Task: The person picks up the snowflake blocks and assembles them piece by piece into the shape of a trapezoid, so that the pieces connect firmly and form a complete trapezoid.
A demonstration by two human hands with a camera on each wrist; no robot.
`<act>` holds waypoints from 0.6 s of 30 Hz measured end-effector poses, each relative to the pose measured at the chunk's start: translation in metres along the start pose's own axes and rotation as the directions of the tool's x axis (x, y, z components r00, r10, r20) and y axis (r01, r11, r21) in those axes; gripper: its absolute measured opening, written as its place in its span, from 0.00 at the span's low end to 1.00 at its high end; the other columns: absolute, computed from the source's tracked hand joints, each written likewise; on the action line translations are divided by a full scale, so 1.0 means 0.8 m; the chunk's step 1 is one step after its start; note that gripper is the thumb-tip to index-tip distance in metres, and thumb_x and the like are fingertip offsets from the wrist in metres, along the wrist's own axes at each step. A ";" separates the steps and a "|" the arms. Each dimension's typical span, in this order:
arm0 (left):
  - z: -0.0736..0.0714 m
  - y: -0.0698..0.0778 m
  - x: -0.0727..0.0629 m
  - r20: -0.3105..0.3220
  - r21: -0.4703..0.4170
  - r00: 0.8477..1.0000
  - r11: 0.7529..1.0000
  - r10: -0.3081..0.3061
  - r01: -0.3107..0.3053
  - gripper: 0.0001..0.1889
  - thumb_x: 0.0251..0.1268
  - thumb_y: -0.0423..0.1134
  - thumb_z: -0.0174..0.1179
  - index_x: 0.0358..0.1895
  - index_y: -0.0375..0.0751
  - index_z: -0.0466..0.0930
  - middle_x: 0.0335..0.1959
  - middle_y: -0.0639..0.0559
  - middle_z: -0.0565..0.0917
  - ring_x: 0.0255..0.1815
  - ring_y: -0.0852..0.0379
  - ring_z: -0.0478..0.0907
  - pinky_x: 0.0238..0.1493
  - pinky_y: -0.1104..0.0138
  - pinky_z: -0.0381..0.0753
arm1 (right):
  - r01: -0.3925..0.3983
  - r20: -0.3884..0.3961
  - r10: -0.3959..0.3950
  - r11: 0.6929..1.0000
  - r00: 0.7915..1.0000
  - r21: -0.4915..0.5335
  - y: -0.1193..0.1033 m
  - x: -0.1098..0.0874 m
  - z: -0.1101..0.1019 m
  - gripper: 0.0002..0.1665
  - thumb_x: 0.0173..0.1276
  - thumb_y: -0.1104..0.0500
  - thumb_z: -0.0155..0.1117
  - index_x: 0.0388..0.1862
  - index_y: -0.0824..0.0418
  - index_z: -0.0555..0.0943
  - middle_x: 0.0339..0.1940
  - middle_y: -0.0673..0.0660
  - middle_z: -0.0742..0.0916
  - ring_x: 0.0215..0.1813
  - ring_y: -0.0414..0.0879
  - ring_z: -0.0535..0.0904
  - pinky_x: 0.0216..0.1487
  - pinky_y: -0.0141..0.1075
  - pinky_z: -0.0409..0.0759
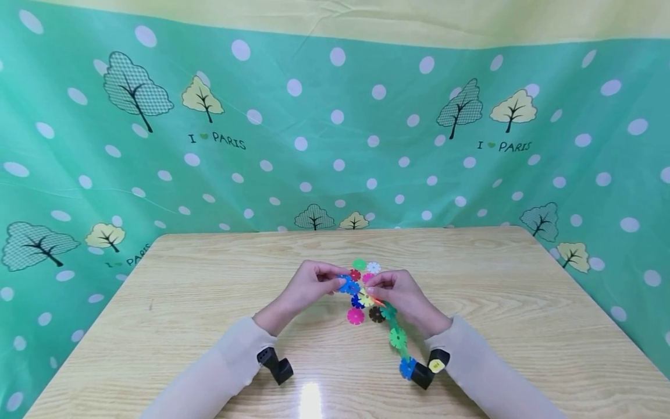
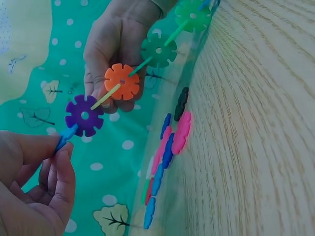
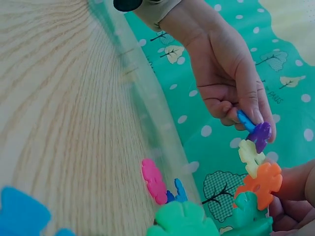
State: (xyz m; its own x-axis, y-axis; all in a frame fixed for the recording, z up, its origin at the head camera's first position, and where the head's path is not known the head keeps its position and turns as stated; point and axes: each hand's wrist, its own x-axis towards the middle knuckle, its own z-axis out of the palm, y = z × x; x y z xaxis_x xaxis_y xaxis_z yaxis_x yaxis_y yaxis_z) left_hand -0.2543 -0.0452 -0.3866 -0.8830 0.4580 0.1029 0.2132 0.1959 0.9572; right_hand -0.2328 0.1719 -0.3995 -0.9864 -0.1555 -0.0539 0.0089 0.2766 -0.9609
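My left hand [image 1: 313, 285] pinches a blue notched disc [image 2: 64, 138] between thumb and fingers. That disc is slotted into a purple snowflake disc [image 2: 84, 116], the near part of a linked chain. Beyond the purple come a yellow disc [image 3: 251, 157] and an orange disc [image 2: 122, 82], which my right hand [image 1: 402, 293] grips with thumb and fingers. From there the chain goes on through green discs [image 1: 398, 338] and hangs down past the right hand. A blue disc [image 1: 407, 368] shows at its lower end, by the right wrist camera.
Beneath the hands, loose discs lie flat on the wooden table [image 1: 209, 273]: pink [image 1: 355, 316], black [image 1: 376, 315], red [image 1: 355, 275], green [image 1: 359, 265], white [image 1: 374, 267] and several blue ones. A green dotted curtain [image 1: 335, 139] hangs behind the table's far edge.
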 end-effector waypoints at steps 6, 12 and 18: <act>0.002 0.000 -0.001 -0.006 0.008 1.000 1.000 0.024 -0.024 0.11 0.60 0.29 0.61 0.46 0.32 0.83 0.29 0.45 0.84 0.35 0.33 0.78 0.37 0.48 0.81 | -0.014 -0.034 0.014 1.000 0.999 0.010 -0.003 -0.002 0.002 0.05 0.62 0.69 0.63 0.36 0.71 0.82 0.29 0.53 0.84 0.31 0.43 0.75 0.32 0.28 0.77; 0.005 0.002 -0.002 -0.037 0.001 0.999 1.000 0.009 -0.009 0.12 0.59 0.29 0.61 0.47 0.32 0.82 0.30 0.42 0.83 0.31 0.42 0.78 0.31 0.62 0.82 | -0.045 -0.059 0.047 0.998 0.997 0.031 -0.005 -0.003 0.003 0.04 0.62 0.70 0.62 0.35 0.71 0.82 0.28 0.54 0.83 0.30 0.43 0.75 0.31 0.29 0.76; 0.011 0.010 -0.004 -0.069 0.019 0.998 1.000 -0.014 0.016 0.11 0.59 0.28 0.61 0.46 0.31 0.82 0.29 0.42 0.83 0.29 0.43 0.79 0.31 0.58 0.82 | -0.053 -0.058 0.056 0.998 0.997 0.036 -0.008 -0.003 0.003 0.04 0.63 0.69 0.62 0.36 0.71 0.81 0.28 0.54 0.82 0.31 0.43 0.74 0.32 0.29 0.76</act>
State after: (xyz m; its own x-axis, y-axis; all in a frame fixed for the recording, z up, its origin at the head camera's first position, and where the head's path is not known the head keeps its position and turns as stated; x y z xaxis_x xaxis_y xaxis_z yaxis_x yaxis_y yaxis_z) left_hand -0.2463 -0.0377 -0.3820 -0.9127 0.3941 0.1078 0.2075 0.2199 0.9532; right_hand -0.2300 0.1679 -0.3938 -0.9923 -0.0842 -0.0912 0.0675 0.2503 -0.9658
